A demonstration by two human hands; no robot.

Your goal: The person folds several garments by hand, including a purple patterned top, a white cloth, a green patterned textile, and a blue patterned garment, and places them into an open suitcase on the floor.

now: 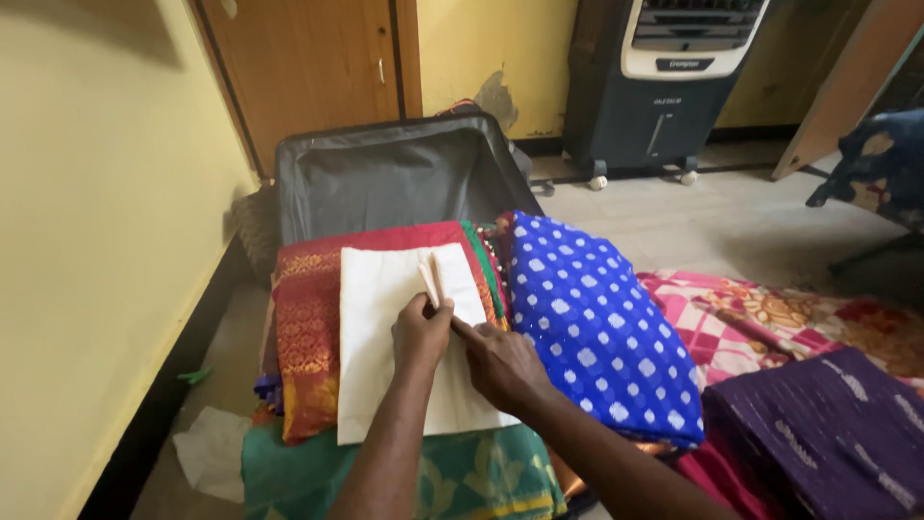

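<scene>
Head cam: left hand (pixel 420 332) pinching the cream handles (pixel 430 277) of a white cloth bag (pixel 375 337), fingers closed round them. Right hand (pixel 500 364) flat on the bag, fingers together. Bag atop red saree (pixel 306 332) in open suitcase (pixel 395 173), blue dotted fabric (pixel 597 327) just beside.

single head view, looking down and forward, close over open suitcase (pixel 404 178).

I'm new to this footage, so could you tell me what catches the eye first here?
Both hands meet mid-frame on a white cloth bag: the left hand pinches its handles, the right hand presses beside it. The bag tops a red sari in an open suitcase, with a blue dotted fabric to the right.
</scene>
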